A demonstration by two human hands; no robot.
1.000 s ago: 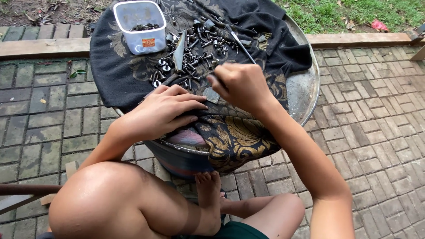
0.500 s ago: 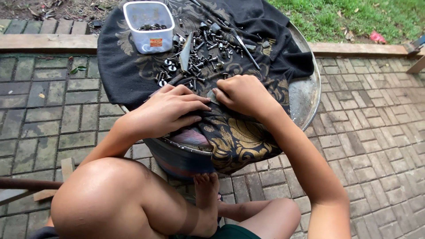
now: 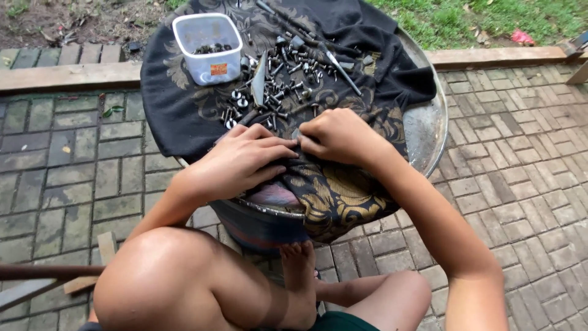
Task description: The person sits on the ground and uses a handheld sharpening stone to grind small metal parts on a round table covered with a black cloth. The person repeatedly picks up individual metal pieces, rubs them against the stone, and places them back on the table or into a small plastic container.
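- The left hand (image 3: 242,160) lay palm down on the near part of the black patterned cloth (image 3: 184,116), fingers stretched flat and pressing it, gripping nothing.
- The right hand (image 3: 340,136) was curled just beside it, fingertips pinching a small item; what it was could not be told.
- The cloth covered a round metal drum (image 3: 429,132); loose bolts (image 3: 275,92) and a plastic tub (image 3: 208,46) sat at its far side.

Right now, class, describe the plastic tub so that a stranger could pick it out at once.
Find the round metal drum draped with a black patterned cloth. At the cloth's far left edge, beyond the scattered bolts, stands the plastic tub. It is the only container there: clear, squarish, open-topped, with a little dark hardware inside.
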